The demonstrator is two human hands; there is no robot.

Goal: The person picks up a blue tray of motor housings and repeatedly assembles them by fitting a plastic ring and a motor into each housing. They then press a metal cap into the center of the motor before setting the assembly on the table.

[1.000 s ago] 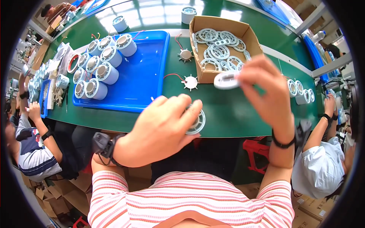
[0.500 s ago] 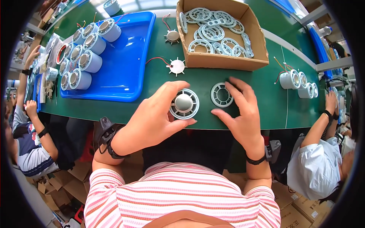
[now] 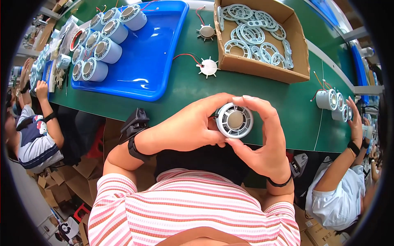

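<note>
White plastic fan (image 3: pixel 234 120), round with a grille face and a metal disc in the middle, is sitting pinched between both hands, lifted off the green worktop (image 3: pixel 180 92) right at its near edge. Left hand (image 3: pixel 186 127) wraps the back and side of it, fingers curled around; right hand (image 3: pixel 262 135) arches over the top with the thumb underneath, so both are closed on the fan rather than spread.

My worry is where it's being held: out past the worktop edge, over the lap. If either grip eases, I'd guess it goes straight to the floor, not back onto the green. Also the grille looks thin, so squeezing hard or pressing it on crooked could crack a rib or leave it seated unevenly.

Two loose star-shaped rotors (image 3: pixel 208 67) with red wires lie between the blue tray (image 3: pixel 164 49) of finished cylinders and the cardboard box (image 3: pixel 262 67) of spare grilles. Those wires trail loose, so a sleeve or a reach toward the box could snag one and drag it off.

A co-worker's hand (image 3: pixel 353 119) is near more fans at the far right.
</note>
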